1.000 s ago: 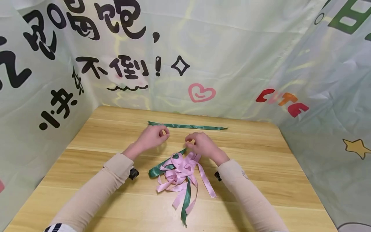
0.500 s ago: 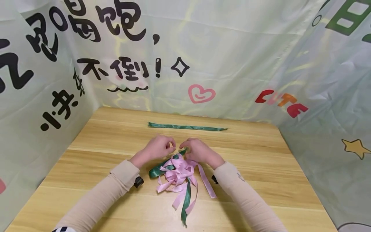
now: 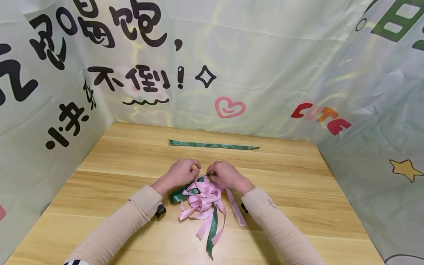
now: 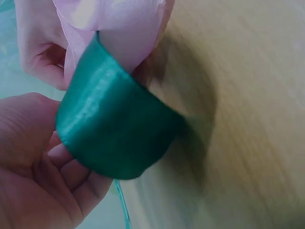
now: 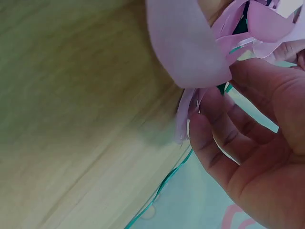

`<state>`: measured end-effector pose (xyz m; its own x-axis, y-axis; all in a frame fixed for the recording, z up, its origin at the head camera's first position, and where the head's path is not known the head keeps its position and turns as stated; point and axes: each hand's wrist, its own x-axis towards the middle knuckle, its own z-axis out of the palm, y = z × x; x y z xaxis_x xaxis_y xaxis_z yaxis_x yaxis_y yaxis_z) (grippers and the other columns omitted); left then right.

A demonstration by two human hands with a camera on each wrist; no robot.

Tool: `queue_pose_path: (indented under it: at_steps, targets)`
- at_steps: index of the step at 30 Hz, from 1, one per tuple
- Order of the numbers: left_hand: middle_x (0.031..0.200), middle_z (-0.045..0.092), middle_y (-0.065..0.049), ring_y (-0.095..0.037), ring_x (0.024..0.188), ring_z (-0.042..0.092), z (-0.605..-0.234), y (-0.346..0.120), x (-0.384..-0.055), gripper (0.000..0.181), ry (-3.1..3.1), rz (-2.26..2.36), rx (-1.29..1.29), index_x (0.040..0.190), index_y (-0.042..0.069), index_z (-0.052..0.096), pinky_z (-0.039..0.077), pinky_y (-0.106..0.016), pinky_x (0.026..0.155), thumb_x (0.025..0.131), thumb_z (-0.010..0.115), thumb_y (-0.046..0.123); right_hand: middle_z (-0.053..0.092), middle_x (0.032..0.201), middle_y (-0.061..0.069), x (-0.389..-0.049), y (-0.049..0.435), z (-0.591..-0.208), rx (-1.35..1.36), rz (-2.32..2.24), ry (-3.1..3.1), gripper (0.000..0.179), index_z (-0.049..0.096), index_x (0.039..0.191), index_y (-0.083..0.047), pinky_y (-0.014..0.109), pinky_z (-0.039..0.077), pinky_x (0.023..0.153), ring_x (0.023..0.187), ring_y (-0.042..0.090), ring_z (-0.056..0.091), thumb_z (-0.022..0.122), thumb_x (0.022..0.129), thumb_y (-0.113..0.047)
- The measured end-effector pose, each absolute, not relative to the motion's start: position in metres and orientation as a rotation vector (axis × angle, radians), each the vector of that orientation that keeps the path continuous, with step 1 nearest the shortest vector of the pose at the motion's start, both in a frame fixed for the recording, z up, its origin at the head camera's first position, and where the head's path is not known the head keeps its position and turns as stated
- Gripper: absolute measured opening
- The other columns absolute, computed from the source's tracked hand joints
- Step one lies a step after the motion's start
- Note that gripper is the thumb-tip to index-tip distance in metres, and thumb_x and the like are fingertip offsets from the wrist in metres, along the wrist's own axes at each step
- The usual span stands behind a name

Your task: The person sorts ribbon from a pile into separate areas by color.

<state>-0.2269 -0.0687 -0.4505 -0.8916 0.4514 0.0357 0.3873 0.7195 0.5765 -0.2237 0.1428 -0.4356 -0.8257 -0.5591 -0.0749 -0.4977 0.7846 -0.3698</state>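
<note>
Left hand: fingers bent; I cannot tell whether they grasp anything.
Right hand: pinching the far end of the green ribbon.
Green ribbon: tangled in the pink ribbon, loop to the left, tail toward the near side.
Pink ribbon: heaped loosely on the bench, just nearer than the hands.
Green strip: lying crosswise beyond the hands.
Backdrop: pale, printed.

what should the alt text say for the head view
A person's right grip touches green ribbon tangled with pink ribbon on a wooden table, left grip close by. A separate green strip lies beyond them, before a printed cloth.
</note>
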Motion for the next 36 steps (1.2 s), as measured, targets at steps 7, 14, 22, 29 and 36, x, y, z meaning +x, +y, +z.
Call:
queue_pose_path:
  at_steps: [7, 14, 22, 29, 36]
  targets:
    - [0.080, 0.069, 0.001, -0.011, 0.059, 0.054, -0.455, -0.070, -0.227, 0.013, 2.794, 0.886, 0.705, 0.108, 0.011, 0.078, 0.042, -0.028, 0.058, 0.100, 0.072, 0.019, 0.075, 0.095, 0.003, -0.224, 0.144, -0.437, -0.905, -0.492, 2.816, 0.009, 0.080, 0.103, -0.010, 0.033, 0.055, 0.079, 0.083, 0.014, 0.063, 0.072, 0.099, -0.009]
    - [0.071, 0.065, 0.005, -0.010, 0.058, 0.055, -0.454, -0.067, -0.227, 0.019, 2.773, 0.893, 0.770, 0.107, 0.012, 0.078, 0.042, -0.026, 0.056, 0.100, 0.073, 0.029, 0.074, 0.097, 0.006, -0.227, 0.144, -0.431, -0.923, -0.597, 2.852, 0.013, 0.078, 0.107, -0.006, 0.032, 0.055, 0.076, 0.080, 0.014, 0.061, 0.066, 0.103, -0.011]
    - [0.076, 0.065, 0.003, -0.011, 0.064, 0.055, -0.455, -0.067, -0.229, 0.014, 2.816, 1.025, 0.712, 0.097, 0.011, 0.075, 0.044, -0.027, 0.062, 0.099, 0.073, 0.025, 0.075, 0.102, 0.008, -0.231, 0.146, -0.422, -0.974, -0.701, 2.911, 0.017, 0.076, 0.110, -0.003, 0.035, 0.057, 0.081, 0.089, 0.018, 0.068, 0.062, 0.105, -0.012]
    - [0.075, 0.064, -0.001, -0.012, 0.062, 0.053, -0.448, -0.075, -0.233, 0.014, 2.679, 1.300, 0.717, 0.090, 0.011, 0.071, 0.045, -0.027, 0.059, 0.101, 0.070, 0.019, 0.075, 0.107, 0.009, -0.231, 0.152, -0.413, -0.937, -0.744, 2.936, 0.015, 0.075, 0.111, -0.005, 0.034, 0.055, 0.076, 0.084, 0.016, 0.065, 0.065, 0.104, -0.014]
    - [0.079, 0.066, -0.002, -0.011, 0.065, 0.055, -0.433, -0.070, -0.228, 0.006, 2.703, 1.290, 0.751, 0.100, 0.009, 0.072, 0.047, -0.026, 0.061, 0.100, 0.073, 0.015, 0.074, 0.113, 0.008, -0.229, 0.152, -0.407, -0.960, -0.785, 2.859, 0.029, 0.070, 0.127, -0.005, 0.029, 0.052, 0.071, 0.074, 0.012, 0.059, 0.068, 0.101, -0.019]
